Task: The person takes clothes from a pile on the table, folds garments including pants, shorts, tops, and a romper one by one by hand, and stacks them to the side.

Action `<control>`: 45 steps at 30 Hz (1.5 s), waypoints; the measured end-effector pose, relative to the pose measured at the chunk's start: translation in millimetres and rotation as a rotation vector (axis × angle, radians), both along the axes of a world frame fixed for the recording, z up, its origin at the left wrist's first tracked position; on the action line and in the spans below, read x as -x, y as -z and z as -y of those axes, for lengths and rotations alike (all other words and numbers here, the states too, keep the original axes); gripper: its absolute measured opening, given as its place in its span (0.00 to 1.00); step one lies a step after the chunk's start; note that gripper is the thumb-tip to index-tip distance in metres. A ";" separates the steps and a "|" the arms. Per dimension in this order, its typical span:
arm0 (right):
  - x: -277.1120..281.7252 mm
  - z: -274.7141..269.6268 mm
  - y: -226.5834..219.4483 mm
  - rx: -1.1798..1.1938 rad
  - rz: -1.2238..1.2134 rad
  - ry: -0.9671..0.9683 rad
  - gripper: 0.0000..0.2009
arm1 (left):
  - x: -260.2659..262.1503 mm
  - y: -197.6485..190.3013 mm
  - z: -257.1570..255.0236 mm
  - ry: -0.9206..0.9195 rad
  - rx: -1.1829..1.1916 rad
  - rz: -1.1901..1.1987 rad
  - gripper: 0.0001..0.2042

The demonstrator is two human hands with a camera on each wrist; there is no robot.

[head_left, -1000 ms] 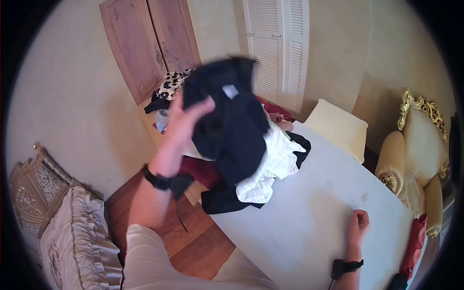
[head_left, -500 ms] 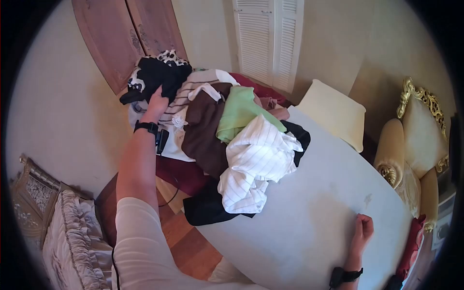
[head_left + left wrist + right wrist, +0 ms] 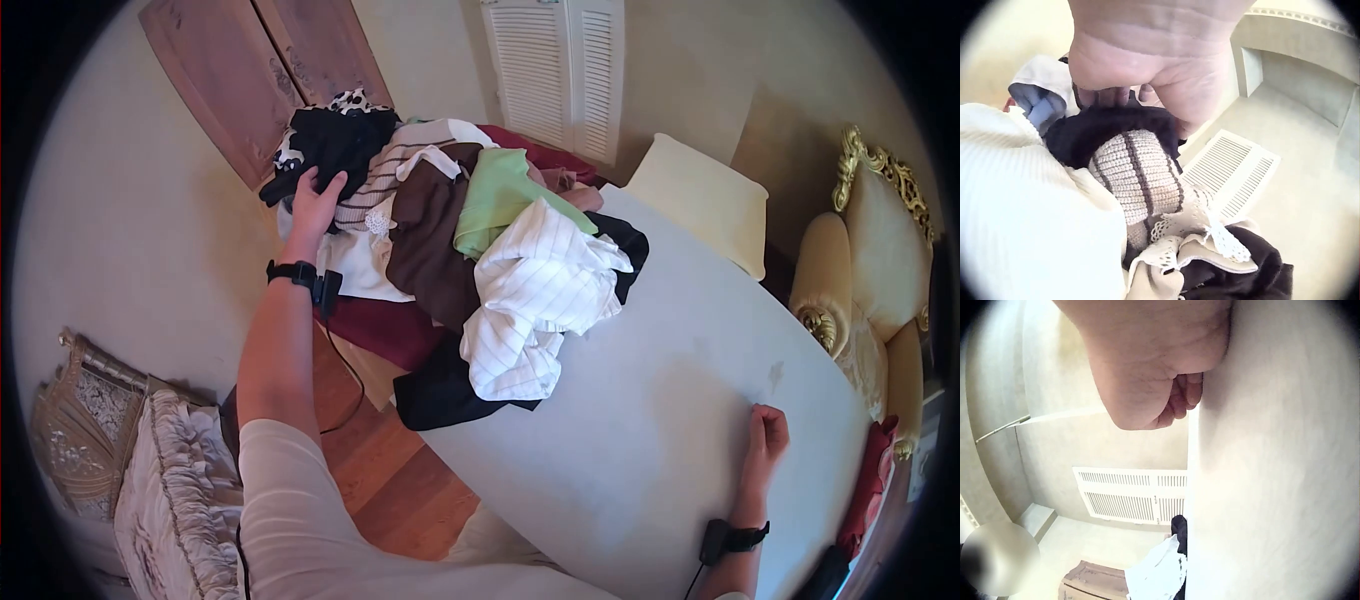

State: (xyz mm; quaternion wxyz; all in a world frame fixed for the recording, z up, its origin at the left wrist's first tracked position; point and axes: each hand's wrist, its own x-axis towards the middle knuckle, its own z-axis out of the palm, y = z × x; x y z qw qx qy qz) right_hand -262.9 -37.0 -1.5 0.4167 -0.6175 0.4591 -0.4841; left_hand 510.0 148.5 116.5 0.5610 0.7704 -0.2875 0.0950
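At the far left of the clothes pile, my left hand [image 3: 316,208] rests at the near edge of a black garment [image 3: 345,145], thumb and fingers apart. The left wrist view shows the fingertips over the dark cloth [image 3: 1075,140], with a striped knit [image 3: 1138,172] just below. A leopard-print piece [image 3: 352,102] shows behind the black one. Closer to me lie a brown garment [image 3: 425,225], a light green one [image 3: 492,195] and a white pinstriped shirt [image 3: 545,290]. My right hand [image 3: 766,440] lies idle on the table, fingers loosely curled, holding nothing.
The pale table [image 3: 650,420] has a rounded near edge. Dark red cloth [image 3: 380,330] and black cloth [image 3: 440,385] hang at its left side. A cream chair [image 3: 695,205] and a gilded armchair [image 3: 880,270] stand to the right. Red cloth [image 3: 868,490] lies at the right edge.
The black garment went from held up over the pile to lying at its far left. My left hand's fingers have since loosened from it. My right hand stays on the table.
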 end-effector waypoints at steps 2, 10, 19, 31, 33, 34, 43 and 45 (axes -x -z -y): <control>-0.3 0.4 -0.5 -0.006 0.000 0.003 0.03 | 6.1 -1.2 -6.5 -0.087 0.016 0.061 0.38; -3.9 -0.9 0.1 0.015 -0.038 0.019 0.04 | 62.0 -4.3 -9.5 -0.011 0.075 0.223 0.15; -5.8 1.1 5.9 0.015 -0.057 0.059 0.04 | 187.3 2.9 13.6 0.377 0.084 0.144 0.07; -11.2 -0.3 5.7 0.076 -0.161 0.082 0.05 | 270.8 11.9 27.9 0.582 -0.055 0.042 0.05; -11.5 1.2 8.7 0.099 -0.161 0.079 0.05 | 283.9 12.6 27.0 0.560 -0.161 0.125 0.06; -12.0 1.0 8.6 0.100 -0.157 0.083 0.05 | 289.6 14.3 27.9 0.564 -0.160 0.129 0.06; -16.0 0.0 7.5 0.152 -0.139 0.077 0.04 | 322.7 18.4 26.4 0.460 -0.321 0.694 0.15; -15.7 0.8 8.4 0.164 -0.158 0.084 0.05 | 313.4 20.9 24.0 0.497 -0.411 0.625 0.15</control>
